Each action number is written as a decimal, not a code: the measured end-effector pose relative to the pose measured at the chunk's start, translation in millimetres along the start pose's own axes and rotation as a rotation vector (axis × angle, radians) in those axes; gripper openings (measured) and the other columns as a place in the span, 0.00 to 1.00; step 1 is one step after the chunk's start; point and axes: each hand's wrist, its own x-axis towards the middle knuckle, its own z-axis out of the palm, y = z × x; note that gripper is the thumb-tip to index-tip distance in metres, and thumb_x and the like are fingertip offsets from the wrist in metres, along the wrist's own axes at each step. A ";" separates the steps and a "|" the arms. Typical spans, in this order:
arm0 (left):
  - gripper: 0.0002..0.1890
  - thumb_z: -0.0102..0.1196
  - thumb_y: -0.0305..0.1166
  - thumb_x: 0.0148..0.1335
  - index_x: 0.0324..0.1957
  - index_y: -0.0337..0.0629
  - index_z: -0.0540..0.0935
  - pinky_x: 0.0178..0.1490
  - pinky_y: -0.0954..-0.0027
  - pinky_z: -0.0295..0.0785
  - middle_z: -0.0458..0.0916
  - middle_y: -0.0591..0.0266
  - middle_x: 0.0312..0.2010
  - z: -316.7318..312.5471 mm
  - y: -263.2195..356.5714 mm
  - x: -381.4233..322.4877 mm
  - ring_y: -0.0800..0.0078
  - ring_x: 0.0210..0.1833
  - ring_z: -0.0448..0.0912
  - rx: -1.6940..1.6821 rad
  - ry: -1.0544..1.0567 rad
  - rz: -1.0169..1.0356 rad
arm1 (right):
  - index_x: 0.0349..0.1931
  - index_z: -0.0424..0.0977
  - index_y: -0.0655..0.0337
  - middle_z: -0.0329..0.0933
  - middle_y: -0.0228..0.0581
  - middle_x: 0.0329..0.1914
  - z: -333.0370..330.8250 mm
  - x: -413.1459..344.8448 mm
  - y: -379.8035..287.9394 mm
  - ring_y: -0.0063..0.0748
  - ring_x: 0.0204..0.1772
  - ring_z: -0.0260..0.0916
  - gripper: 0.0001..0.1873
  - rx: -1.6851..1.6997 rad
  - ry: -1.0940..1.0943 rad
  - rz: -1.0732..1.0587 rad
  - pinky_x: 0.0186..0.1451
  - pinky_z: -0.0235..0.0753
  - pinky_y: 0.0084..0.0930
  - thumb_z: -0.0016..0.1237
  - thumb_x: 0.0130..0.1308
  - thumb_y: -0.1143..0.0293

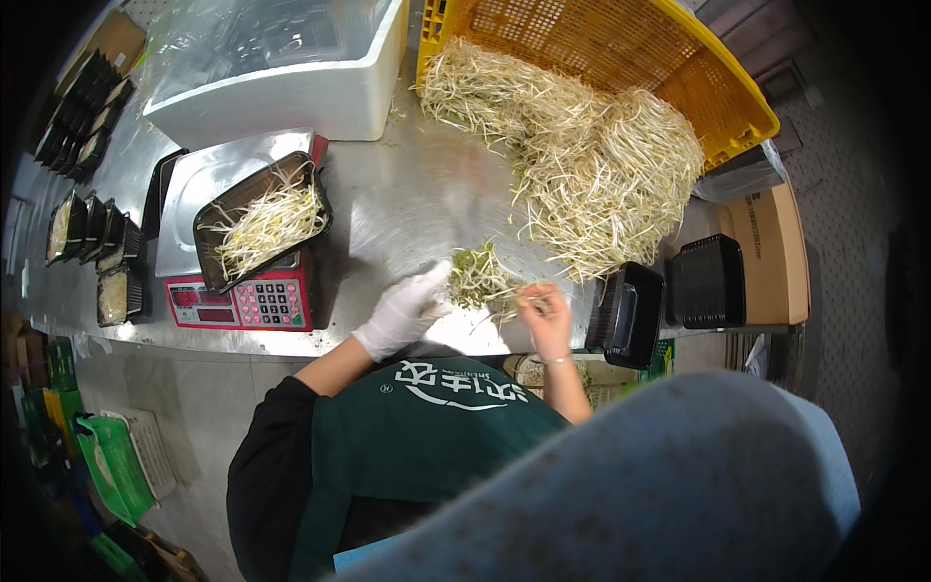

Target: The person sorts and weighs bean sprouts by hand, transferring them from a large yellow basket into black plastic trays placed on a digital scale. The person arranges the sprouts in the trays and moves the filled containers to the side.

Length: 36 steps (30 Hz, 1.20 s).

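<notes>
My left hand (407, 311), in a white glove, holds a bunch of bean sprouts (476, 276) with green hulls over the steel table near its front edge. The bare fingers of my right hand (545, 313) are pinched on a few strands at the right side of that bunch. Beyond both hands lies a large heap of bean sprouts (604, 174), spilling out of a yellow perforated crate (604, 44). To the left, a black plastic tray (207, 251) with sprouts sits askew on a red digital scale (233, 302).
A white foam box (291, 102) stands at the back left, filled black trays (116, 298) at the far left. Right of my right hand are an empty black tray (636, 316), a stack of black trays (705, 280) and a cardboard box (774, 254). Baskets stand below the table edge.
</notes>
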 end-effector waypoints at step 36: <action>0.31 0.53 0.38 0.48 0.54 0.33 0.65 0.60 0.59 0.55 0.68 0.45 0.50 56.5 10.3 56.3 0.52 0.54 0.64 0.298 -0.068 0.293 | 0.48 0.65 0.65 0.71 0.45 0.40 -110.6 -51.1 4.4 0.43 0.42 0.67 0.32 -1.221 0.252 0.163 0.47 0.64 0.36 0.56 0.44 0.56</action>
